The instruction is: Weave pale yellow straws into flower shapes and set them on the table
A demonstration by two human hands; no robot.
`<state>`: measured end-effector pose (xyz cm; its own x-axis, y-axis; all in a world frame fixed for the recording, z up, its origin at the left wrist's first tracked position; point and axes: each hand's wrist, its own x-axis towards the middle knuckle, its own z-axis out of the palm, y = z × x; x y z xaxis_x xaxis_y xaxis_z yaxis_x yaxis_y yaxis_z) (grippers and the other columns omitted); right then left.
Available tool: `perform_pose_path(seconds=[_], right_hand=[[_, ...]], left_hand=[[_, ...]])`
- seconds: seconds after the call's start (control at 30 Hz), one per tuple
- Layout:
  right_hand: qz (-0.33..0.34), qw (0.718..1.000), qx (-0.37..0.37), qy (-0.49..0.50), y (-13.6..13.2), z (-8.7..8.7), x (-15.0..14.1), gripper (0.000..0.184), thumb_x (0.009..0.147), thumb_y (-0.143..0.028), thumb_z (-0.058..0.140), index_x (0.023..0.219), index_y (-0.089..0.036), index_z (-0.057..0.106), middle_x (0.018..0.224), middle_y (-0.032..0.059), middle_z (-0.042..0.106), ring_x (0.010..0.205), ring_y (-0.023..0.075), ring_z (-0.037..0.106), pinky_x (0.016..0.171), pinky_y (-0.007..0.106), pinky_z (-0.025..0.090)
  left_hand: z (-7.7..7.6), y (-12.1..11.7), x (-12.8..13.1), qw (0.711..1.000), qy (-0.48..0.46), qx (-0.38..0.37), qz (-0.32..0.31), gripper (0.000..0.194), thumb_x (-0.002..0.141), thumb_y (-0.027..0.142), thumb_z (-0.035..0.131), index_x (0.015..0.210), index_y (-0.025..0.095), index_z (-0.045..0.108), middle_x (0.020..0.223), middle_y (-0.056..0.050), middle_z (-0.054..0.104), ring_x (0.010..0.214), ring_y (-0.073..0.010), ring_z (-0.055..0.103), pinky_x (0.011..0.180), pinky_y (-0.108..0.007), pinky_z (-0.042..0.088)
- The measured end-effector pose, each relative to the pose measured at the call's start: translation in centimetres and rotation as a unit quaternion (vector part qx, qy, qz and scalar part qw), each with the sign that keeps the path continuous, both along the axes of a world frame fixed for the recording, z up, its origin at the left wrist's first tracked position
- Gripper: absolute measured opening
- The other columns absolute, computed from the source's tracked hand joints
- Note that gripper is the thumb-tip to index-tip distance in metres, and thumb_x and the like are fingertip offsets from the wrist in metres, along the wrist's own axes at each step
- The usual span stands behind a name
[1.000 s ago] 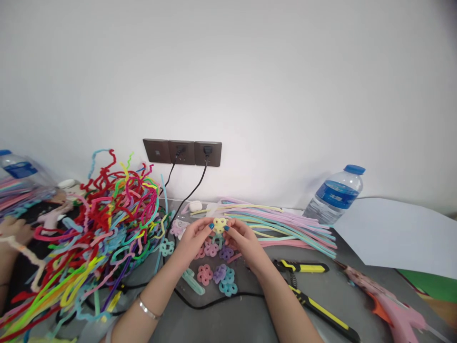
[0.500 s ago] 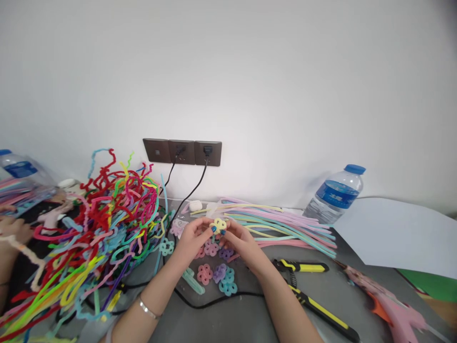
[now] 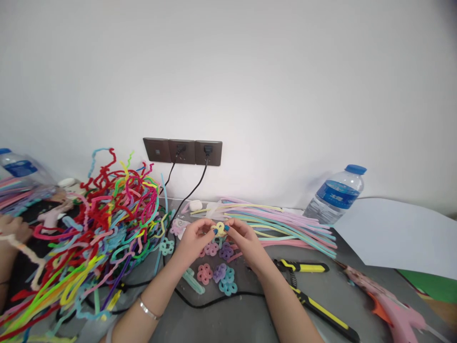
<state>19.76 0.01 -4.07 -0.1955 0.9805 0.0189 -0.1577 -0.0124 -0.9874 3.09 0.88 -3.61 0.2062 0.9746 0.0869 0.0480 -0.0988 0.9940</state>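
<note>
My left hand [image 3: 193, 238] and my right hand [image 3: 244, 240] meet above the grey table [image 3: 246, 314], both pinching a small pale yellow pipe-cleaner flower [image 3: 219, 229] between fingertips with blue nails. Under the hands lie several finished flowers: a pink one [image 3: 204, 274], a lilac one [image 3: 219, 272], a light blue one [image 3: 227, 284] and a teal one [image 3: 166, 247]. A silver bracelet [image 3: 148, 309] sits on my left wrist.
A big tangle of coloured pipe cleaners [image 3: 96, 228] fills the left. Straight pastel pipe cleaners [image 3: 282, 224] lie behind my right hand. Yellow-black pliers [image 3: 310, 290], a pink glue gun [image 3: 389, 305], a water bottle [image 3: 335, 195], white paper [image 3: 396, 236], wall sockets [image 3: 183, 151] with cables. Another person's hand [image 3: 12, 228] at far left.
The yellow flower has been turned and squeezed between my fingertips, looking smaller and more compact; my hands stayed at the same spot.
</note>
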Motion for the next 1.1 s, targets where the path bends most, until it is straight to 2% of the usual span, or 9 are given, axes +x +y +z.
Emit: perform_pose_path(seconds=[0.13, 0.33, 0.57, 0.67, 0.8, 0.9, 1.1], right_hand=[[0.033, 0.999, -0.010, 0.009, -0.1, 0.1, 0.3, 0.031, 0.076, -0.051, 0.069, 0.076, -0.021, 0.060, 0.072, -0.0009, 0.053, 0.064, 0.0128, 0.044, 0.060, 0.024, 0.037], [0.084, 0.991, -0.064, 0.080, -0.1, 0.2, 0.6, 0.029, 0.072, -0.046, 0.074, 0.076, -0.021, 0.062, 0.073, -0.0016, 0.054, 0.066, 0.0122, 0.047, 0.063, 0.024, 0.039], [0.043, 0.984, -0.117, 0.125, -0.1, 0.0, -0.3, 0.032, 0.070, -0.045, 0.076, 0.073, -0.020, 0.058, 0.070, -0.0008, 0.060, 0.061, 0.0120, 0.052, 0.056, 0.024, 0.038], [0.030, 0.981, -0.122, 0.149, -0.1, -0.2, -0.3, 0.033, 0.067, -0.044, 0.078, 0.075, -0.020, 0.058, 0.072, -0.0011, 0.062, 0.061, 0.0116, 0.056, 0.058, 0.023, 0.042], [0.034, 0.982, -0.120, 0.143, 0.0, -0.4, -0.1, 0.035, 0.066, -0.045, 0.080, 0.076, -0.020, 0.058, 0.070, -0.0010, 0.063, 0.063, 0.0124, 0.060, 0.061, 0.025, 0.047], [0.048, 0.984, -0.111, 0.131, 0.1, -0.5, -0.1, 0.035, 0.066, -0.046, 0.080, 0.078, -0.020, 0.060, 0.072, -0.0007, 0.065, 0.064, 0.0126, 0.062, 0.063, 0.025, 0.048], [0.037, 0.989, -0.100, 0.105, 0.1, -0.5, -0.2, 0.034, 0.064, -0.044, 0.081, 0.076, -0.019, 0.061, 0.069, -0.0019, 0.063, 0.062, 0.0119, 0.059, 0.061, 0.025, 0.046]], left_hand=[[0.1, 0.0, 0.0, 1.000, -0.008, -0.014, -0.003, 0.020, 0.069, 0.032, 0.071, 0.077, 0.015, 0.066, 0.072, -0.002, 0.066, 0.069, -0.0166, 0.060, 0.067, -0.027, 0.047], [0.4, -0.4, 0.1, 0.999, -0.010, -0.034, -0.017, 0.022, 0.071, 0.035, 0.070, 0.077, 0.014, 0.066, 0.068, -0.001, 0.063, 0.065, -0.0145, 0.056, 0.063, -0.025, 0.044], [-0.1, -0.3, 0.2, 0.997, -0.039, -0.066, 0.010, 0.026, 0.074, 0.038, 0.067, 0.088, 0.016, 0.068, 0.081, -0.003, 0.068, 0.070, -0.0155, 0.060, 0.066, -0.027, 0.048], [-0.5, -0.1, 0.1, 0.995, -0.055, -0.078, 0.018, 0.030, 0.075, 0.041, 0.066, 0.092, 0.017, 0.069, 0.084, -0.005, 0.070, 0.073, -0.0170, 0.062, 0.066, -0.028, 0.050], [-0.7, 0.1, 0.0, 0.998, -0.038, -0.056, 0.004, 0.031, 0.070, 0.038, 0.072, 0.092, 0.016, 0.068, 0.089, -0.006, 0.071, 0.078, -0.0187, 0.063, 0.070, -0.029, 0.050], [-0.6, 0.1, 0.0, 0.998, -0.034, -0.046, -0.010, 0.030, 0.069, 0.038, 0.074, 0.088, 0.015, 0.068, 0.087, -0.006, 0.071, 0.080, -0.0193, 0.063, 0.073, -0.029, 0.049], [0.0, -0.3, 0.2, 0.996, -0.054, -0.068, -0.010, 0.029, 0.070, 0.039, 0.073, 0.084, 0.015, 0.067, 0.080, -0.003, 0.067, 0.073, -0.0157, 0.059, 0.067, -0.025, 0.046]])
